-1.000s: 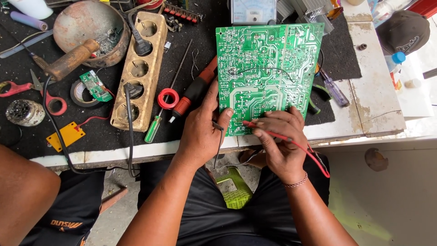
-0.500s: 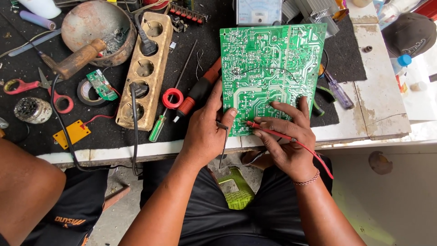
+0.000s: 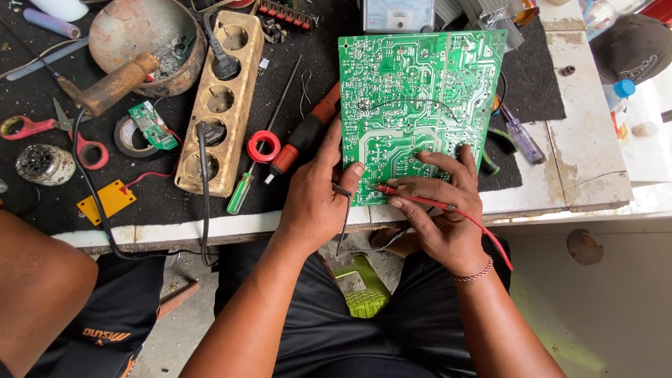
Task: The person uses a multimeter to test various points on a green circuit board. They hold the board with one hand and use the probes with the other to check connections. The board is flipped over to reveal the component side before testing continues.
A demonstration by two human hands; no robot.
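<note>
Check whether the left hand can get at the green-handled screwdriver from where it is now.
Probably yes: the left hand sits beside the green-handled screwdriver with bare mat between them, though it holds the black probe.

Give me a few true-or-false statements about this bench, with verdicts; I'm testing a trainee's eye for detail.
1. The right hand holds a red probe against the green circuit board. True.
2. The left hand grips the scissors. False: the red-handled scissors lie untouched at the far left; the left hand holds a black probe at the board's edge.
3. A plug sits in the power strip. True.
4. The circuit board is blue. False: it is green.
</note>
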